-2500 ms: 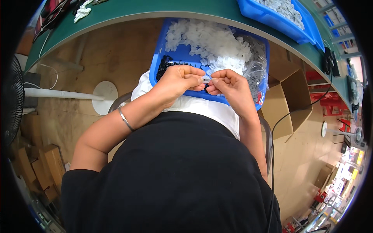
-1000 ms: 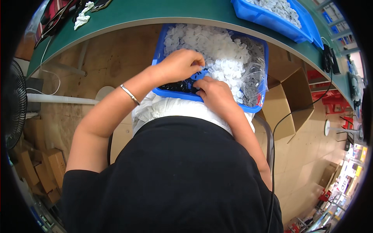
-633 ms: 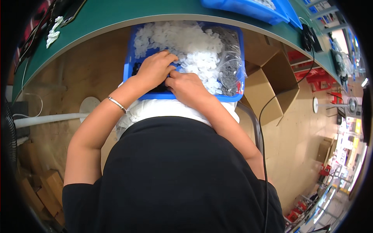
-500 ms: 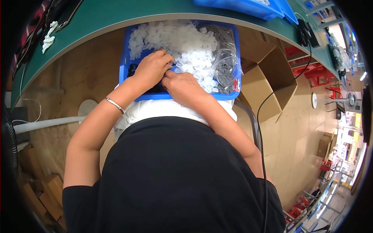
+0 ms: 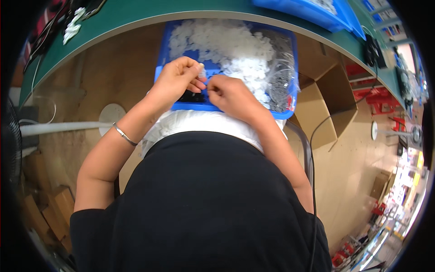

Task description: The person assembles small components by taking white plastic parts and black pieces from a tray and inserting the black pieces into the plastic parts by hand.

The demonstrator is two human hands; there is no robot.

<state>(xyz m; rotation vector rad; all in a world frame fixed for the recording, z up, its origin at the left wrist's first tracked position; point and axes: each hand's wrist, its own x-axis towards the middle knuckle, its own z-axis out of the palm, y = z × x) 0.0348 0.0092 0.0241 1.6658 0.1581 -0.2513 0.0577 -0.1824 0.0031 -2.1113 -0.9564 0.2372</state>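
A blue plastic tray (image 5: 159, 72) rests on my lap, partly beneath the table edge. My left hand (image 5: 176, 81) is raised over the tray's near left part, thumb and fingers pinched on a small translucent white piece (image 5: 202, 72). Close beside it, my right hand (image 5: 233, 95) has its fingers curled together; whatever they hold is too small or hidden to make out. Translucent white pieces (image 5: 208, 38) fill the back, and brighter white pieces (image 5: 249, 72) lie right of centre. Small black parts (image 5: 192, 96) lie below my left hand. A clear plastic bag of dark grey parts (image 5: 278, 84) takes up the right side.
A green table (image 5: 136, 18) curves across the front, with another blue bin (image 5: 312, 13) on it. To the right stands an open cardboard box (image 5: 312, 109), and a black cable (image 5: 313, 181) hangs past my right arm. A white pole (image 5: 68, 128) stands left.
The view has shifted, so the tray appears farther right. My left hand has lifted slightly, and the white piece now shows in its fingers. The hands are a little farther apart.
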